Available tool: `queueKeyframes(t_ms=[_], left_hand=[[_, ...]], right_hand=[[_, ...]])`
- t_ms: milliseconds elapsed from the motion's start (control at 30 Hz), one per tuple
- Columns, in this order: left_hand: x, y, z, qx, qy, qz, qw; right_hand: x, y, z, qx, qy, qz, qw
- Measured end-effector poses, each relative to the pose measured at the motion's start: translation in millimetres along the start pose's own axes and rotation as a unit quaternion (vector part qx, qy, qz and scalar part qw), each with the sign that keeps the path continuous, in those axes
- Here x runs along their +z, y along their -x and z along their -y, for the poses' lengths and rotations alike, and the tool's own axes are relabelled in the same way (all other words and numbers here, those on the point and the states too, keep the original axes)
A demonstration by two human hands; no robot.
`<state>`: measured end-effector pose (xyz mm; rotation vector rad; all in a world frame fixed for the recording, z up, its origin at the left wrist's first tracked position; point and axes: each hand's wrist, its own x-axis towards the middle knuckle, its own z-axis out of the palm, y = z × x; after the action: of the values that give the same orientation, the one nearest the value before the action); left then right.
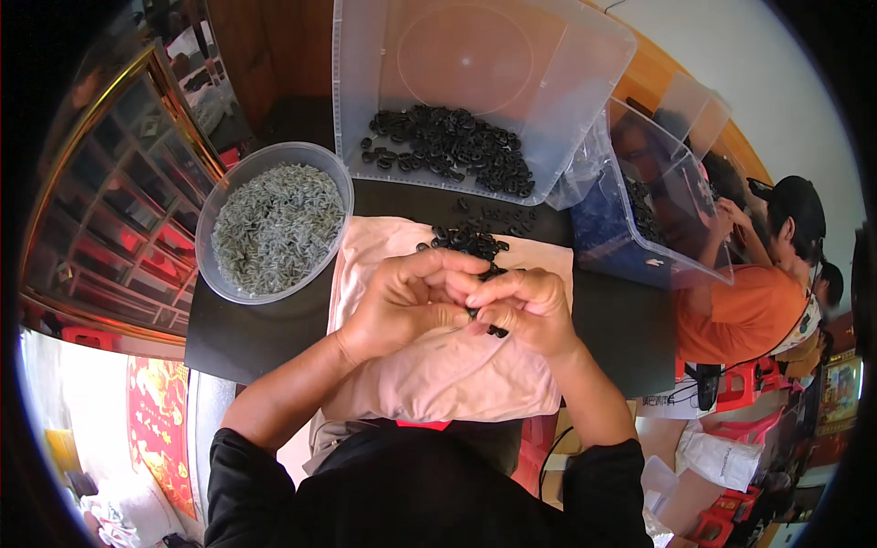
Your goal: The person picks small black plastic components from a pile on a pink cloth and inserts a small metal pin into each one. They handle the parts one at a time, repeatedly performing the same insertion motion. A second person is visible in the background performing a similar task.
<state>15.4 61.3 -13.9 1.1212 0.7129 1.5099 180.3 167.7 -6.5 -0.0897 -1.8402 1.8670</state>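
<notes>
Both hands meet over a pale pink cloth (438, 384) at the table's near edge. My left hand (411, 297) is closed in a pinch, and my right hand (530, 306) pinches from the other side. Between their fingertips sits a small black part (472, 312), mostly hidden by the fingers. Another small black piece (497, 331) shows just under the right fingers. Beyond the hands, a loose pile of small black parts (466, 239) lies on the cloth's far edge and spreads onto the dark table.
A round clear tub (206, 239) of small grey-clear pieces stands at left. A large clear bin (365, 82), tipped toward me, holds many black parts. Another clear bin (603, 219) stands at right, near a person in an orange shirt (744, 310). A glass-fronted cabinet (110, 201) is far left.
</notes>
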Motion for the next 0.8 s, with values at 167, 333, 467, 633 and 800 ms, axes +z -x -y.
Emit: queueKeyframes(t_ms=[167, 333, 467, 633, 800], left_hand=[[5.1, -4.2, -10.0, 0.072, -0.119, -0.039, 0.990], [-10.1, 3.3, -25.2, 0.022, -0.190, -0.135, 0.972], [-4.3, 15.5, -50.5, -0.035, -0.316, -0.137, 0.938], [-12.6, 47.8, -33.7, -0.070, -0.471, -0.108, 0.872], [-14.6, 59.5, -13.4, -0.038, -0.553, -0.105, 0.826]], right_hand=[[-7.6, -1.1, 25.0, 0.016, 0.064, -0.067, 0.996], [-55.2, 14.1, 89.6, -0.127, 0.323, -0.296, 0.890], [-126.8, 11.4, 111.1, -0.037, 0.443, -0.334, 0.831], [-92.4, 0.3, 96.2, -0.190, 0.668, -0.302, 0.654], [-6.6, -17.9, 29.2, -0.152, 0.521, -0.038, 0.839]])
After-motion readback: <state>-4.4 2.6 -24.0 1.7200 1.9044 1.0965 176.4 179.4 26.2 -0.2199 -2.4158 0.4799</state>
